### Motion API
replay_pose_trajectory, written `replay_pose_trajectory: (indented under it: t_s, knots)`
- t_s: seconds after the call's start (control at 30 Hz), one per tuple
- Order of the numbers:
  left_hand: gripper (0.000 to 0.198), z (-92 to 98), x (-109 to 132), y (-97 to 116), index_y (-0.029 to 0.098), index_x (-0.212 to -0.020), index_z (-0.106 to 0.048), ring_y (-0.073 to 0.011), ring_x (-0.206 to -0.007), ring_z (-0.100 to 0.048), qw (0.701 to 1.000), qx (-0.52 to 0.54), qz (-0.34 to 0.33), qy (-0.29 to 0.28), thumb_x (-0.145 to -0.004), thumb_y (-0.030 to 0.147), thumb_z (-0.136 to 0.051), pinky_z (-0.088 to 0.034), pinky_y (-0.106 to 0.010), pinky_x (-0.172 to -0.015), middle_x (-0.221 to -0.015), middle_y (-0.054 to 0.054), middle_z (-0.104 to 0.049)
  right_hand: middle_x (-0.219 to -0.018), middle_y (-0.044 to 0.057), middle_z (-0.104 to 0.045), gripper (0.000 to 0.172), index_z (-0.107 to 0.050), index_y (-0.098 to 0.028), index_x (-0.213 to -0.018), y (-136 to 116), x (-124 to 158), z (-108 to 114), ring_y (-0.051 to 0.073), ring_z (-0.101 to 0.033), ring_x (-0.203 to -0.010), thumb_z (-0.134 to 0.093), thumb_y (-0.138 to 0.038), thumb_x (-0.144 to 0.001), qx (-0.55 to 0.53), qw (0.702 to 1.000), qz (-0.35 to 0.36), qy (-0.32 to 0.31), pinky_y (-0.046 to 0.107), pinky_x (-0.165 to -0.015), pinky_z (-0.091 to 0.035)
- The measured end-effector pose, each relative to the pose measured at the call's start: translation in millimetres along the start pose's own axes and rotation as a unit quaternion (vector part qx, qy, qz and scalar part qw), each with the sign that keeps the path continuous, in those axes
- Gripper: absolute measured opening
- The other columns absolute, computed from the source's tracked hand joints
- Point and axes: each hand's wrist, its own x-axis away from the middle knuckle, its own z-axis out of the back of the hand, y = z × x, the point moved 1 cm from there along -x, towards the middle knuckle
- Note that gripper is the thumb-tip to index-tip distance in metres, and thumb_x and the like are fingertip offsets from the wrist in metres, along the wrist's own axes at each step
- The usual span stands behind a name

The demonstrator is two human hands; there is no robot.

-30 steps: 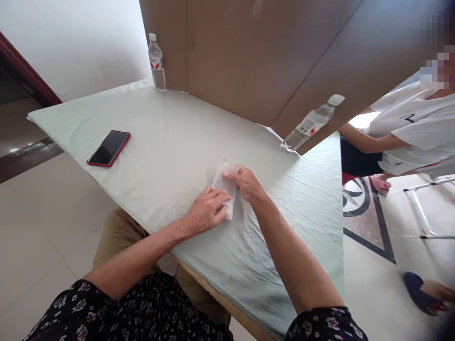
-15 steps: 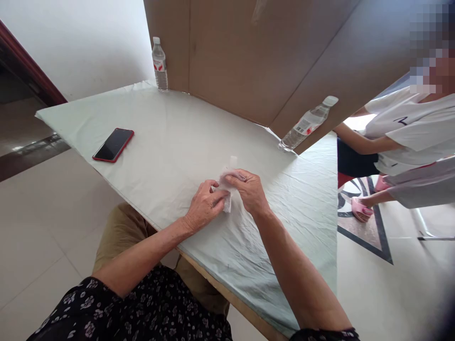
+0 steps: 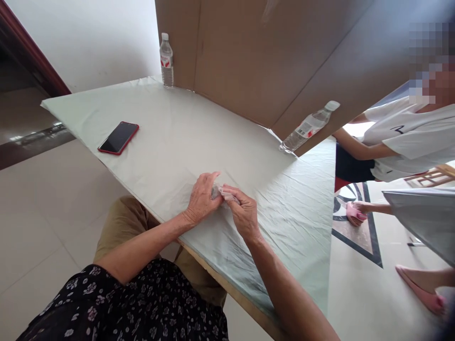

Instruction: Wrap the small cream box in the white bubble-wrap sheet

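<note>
Above the near part of the cloth-covered table, both of my hands meet at a crumpled, translucent white sheet (image 3: 215,191), thin like film or tissue; its exact kind I cannot make out. My right hand (image 3: 245,208) is closed, pinching the sheet's right side between thumb and fingers. On the left side, my left hand (image 3: 203,196) curls round the sheet, its thumb near my right fingertips and its index finger raised a little. Much of the sheet is hidden within the fingers.
A phone in a red case (image 3: 119,138) lies on the pale green tablecloth (image 3: 159,128). One water bottle (image 3: 166,61) stands at the back left, another bottle (image 3: 309,127) at the right, both by a brown cardboard panel (image 3: 241,57). A person in a white shirt (image 3: 408,123) sits beyond the table.
My hands have drawn closer together, and the sheet is bunched smaller between them; its flaps above and below no longer show. At the right, more of another person's legs has come into view.
</note>
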Motion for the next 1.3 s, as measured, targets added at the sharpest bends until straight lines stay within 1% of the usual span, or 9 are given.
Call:
replay_pose_trajectory:
  t_s: [0.23,0.53,0.7,0.83,0.9,1.03,1.1,1.17,1.3]
  knots:
    - [0.025,11.1,-10,-7,0.019,-0.106,-0.065,-0.0267,-0.124,-0.057,0.994,-0.011,-0.032,-0.108,-0.081,0.02,-0.062,-0.048,-0.046,-0.105,-0.125,-0.013,-0.061,-0.121,-0.001,-0.075,0.033,-0.077,-0.033,-0.104,16,7,4,0.022,-0.064,-0.125,-0.052,-0.019,-0.086,0.044,0.994,0.097,-0.017,0.048,-0.121,-0.034]
    - [0.046,32.3,-18,-28,0.018,-0.122,-0.06,-0.0284,-0.141,-0.047,0.96,0.001,-0.168,-0.222,-0.077,0.017,-0.066,-0.042,-0.047,-0.116,-0.151,-0.018,-0.049,-0.13,0.005,-0.071,0.039,-0.071,-0.031,-0.121,27,12,6,0.027,-0.055,-0.136,-0.06,-0.021,-0.084,0.13,0.972,0.178,-0.075,0.055,-0.122,-0.03]
    - [0.04,24.2,-26,-22,0.019,-0.115,-0.063,-0.0204,-0.106,-0.067,0.966,0.087,-0.091,-0.227,-0.075,0.016,-0.06,-0.054,-0.035,-0.095,-0.117,-0.009,-0.071,-0.131,0.005,-0.07,0.038,-0.07,-0.031,-0.121,16,4,13,0.027,-0.058,-0.132,-0.062,-0.023,-0.084,0.118,0.976,0.158,-0.094,0.053,-0.119,-0.036]
    - [0.022,22.6,-42,-14,0.017,-0.094,-0.065,-0.0136,-0.07,-0.059,0.962,0.112,0.059,-0.244,-0.077,0.032,-0.062,-0.048,-0.025,-0.064,-0.081,0.0,-0.067,-0.135,0.008,-0.066,0.053,-0.062,-0.029,-0.131,18,-19,26,0.028,-0.061,-0.127,-0.073,-0.035,-0.08,0.066,0.99,0.063,-0.103,0.046,-0.11,-0.045]
    - [0.023,21.1,-53,-11,0.018,-0.078,-0.062,-0.014,-0.067,-0.054,0.964,0.058,0.112,-0.234,-0.08,0.04,-0.06,-0.042,-0.026,-0.06,-0.073,0.001,-0.062,-0.14,0.011,-0.062,0.07,-0.056,-0.026,-0.136,24,-32,29,0.029,-0.059,-0.128,-0.081,-0.04,-0.072,0.045,0.993,0.025,-0.102,0.045,-0.108,-0.046]
    - [0.03,16.9,-69,-13,0.017,-0.063,-0.054,-0.0203,-0.082,-0.056,0.977,-0.033,0.086,-0.192,-0.08,0.041,-0.058,-0.043,-0.032,-0.071,-0.077,-0.005,-0.061,-0.135,0.012,-0.063,0.077,-0.051,-0.024,-0.139,34,-53,26,0.027,-0.062,-0.121,-0.08,-0.046,-0.072,-0.002,0.995,-0.014,-0.098,0.043,-0.104,-0.049]
    - [0.028,15.1,-70,-17,0.015,-0.074,-0.062,-0.0218,-0.087,-0.058,0.973,0.053,0.09,-0.208,-0.082,0.042,-0.056,-0.046,-0.033,-0.075,-0.086,-0.007,-0.065,-0.124,0.011,-0.069,0.077,-0.051,-0.024,-0.139,35,-59,23,0.027,-0.066,-0.112,-0.081,-0.048,-0.072,-0.037,0.994,-0.033,-0.096,0.044,-0.1,-0.051]
    - [0.036,13.7,-68,-22,0.013,-0.099,-0.067,-0.0225,-0.095,-0.062,0.94,0.208,0.115,-0.245,-0.085,0.044,-0.056,-0.049,-0.034,-0.082,-0.099,-0.008,-0.069,-0.119,0.009,-0.071,0.079,-0.05,-0.026,-0.139,35,-64,21,0.027,-0.067,-0.108,-0.082,-0.047,-0.07,-0.074,0.991,-0.055,-0.097,0.044,-0.099,-0.052]
    - [0.073,12.8,-62,-32,0.012,-0.14,-0.046,-0.0287,-0.119,-0.06,0.888,0.369,0.164,-0.221,-0.075,0.035,-0.07,-0.047,-0.041,-0.1,-0.131,-0.017,-0.061,-0.125,0.008,-0.07,0.076,-0.052,-0.027,-0.136,36,-68,19,0.027,-0.066,-0.114,-0.084,-0.045,-0.07,-0.108,0.988,-0.069,-0.091,0.044,-0.101,-0.052]
